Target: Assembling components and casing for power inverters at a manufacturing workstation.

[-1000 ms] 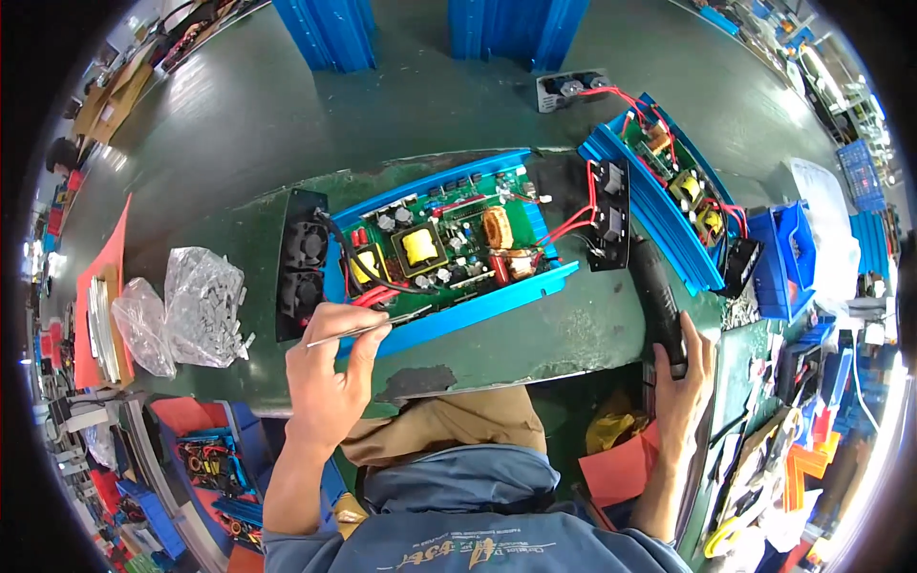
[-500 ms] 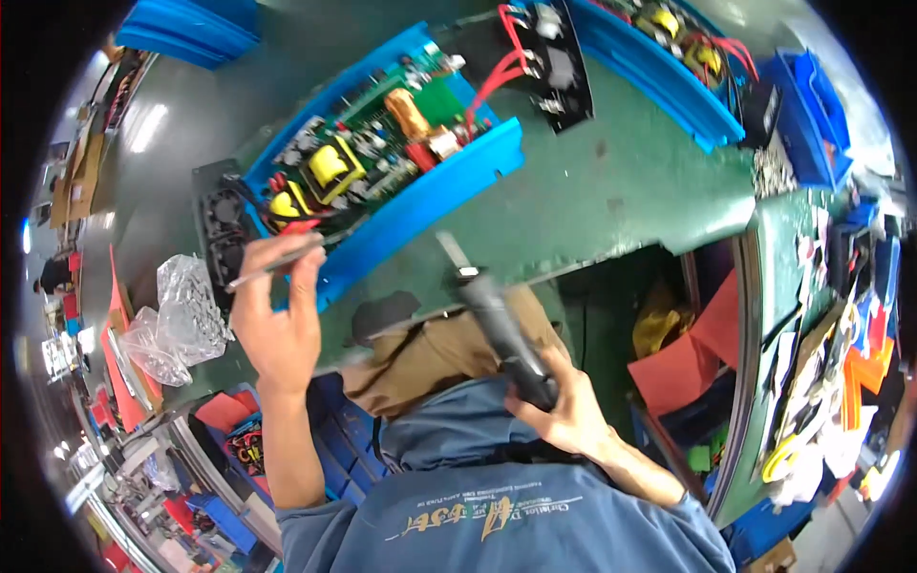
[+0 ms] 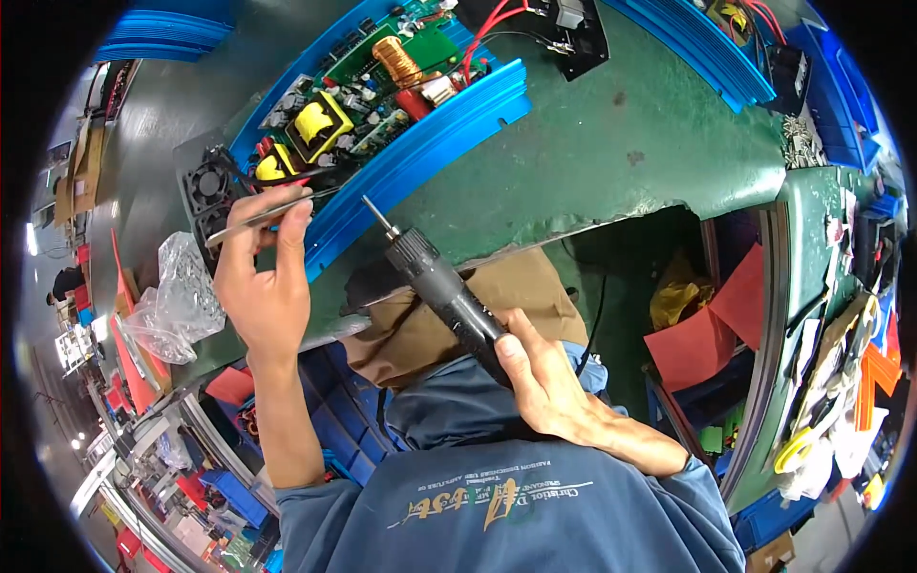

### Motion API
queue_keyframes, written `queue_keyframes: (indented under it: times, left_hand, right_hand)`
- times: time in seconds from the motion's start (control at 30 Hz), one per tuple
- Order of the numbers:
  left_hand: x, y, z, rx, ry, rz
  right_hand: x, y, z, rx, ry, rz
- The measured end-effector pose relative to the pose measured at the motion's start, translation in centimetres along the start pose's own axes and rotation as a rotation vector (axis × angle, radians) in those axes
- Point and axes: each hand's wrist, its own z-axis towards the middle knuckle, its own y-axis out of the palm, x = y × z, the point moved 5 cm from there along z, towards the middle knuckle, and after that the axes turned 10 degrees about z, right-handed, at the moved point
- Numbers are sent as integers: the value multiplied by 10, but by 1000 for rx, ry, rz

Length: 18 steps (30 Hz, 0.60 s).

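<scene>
My left hand (image 3: 266, 277) pinches metal tweezers (image 3: 258, 218) beside the near left end of a blue metal housing (image 3: 420, 153). The tweezers' tips reach over the housing wall. Inside the housing lies a green circuit board (image 3: 432, 46) with yellow transformers (image 3: 317, 124) and a copper coil (image 3: 395, 61). A black end panel with a fan (image 3: 207, 186) stands at its left end. My right hand (image 3: 546, 377) grips a black electric screwdriver (image 3: 449, 301). Its bit points up and left, just short of the housing's near wall.
A black end plate (image 3: 585, 38) with red wires lies at the housing's far right. Another blue housing (image 3: 702, 48) and a blue bin (image 3: 841, 95) stand at the back right, near a pile of small metal parts (image 3: 802, 143). Clear plastic bags (image 3: 181, 296) lie at the left.
The electric screwdriver has swung left and up, bringing its bit close to the housing. My left hand keeps the tweezers beside the housing. The whole view has shifted slightly.
</scene>
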Motion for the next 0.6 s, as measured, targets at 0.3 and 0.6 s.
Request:
queue_keyframes:
  times: [0.3, 0.6]
  left_hand:
    - [6, -8, 6, -41, -75, -25]
    - [4, -7, 8, 3, 97, -103]
  right_hand:
    - [13, 4, 6, -141, 103, 265]
    - [18, 4, 2, -230, 178, 351]
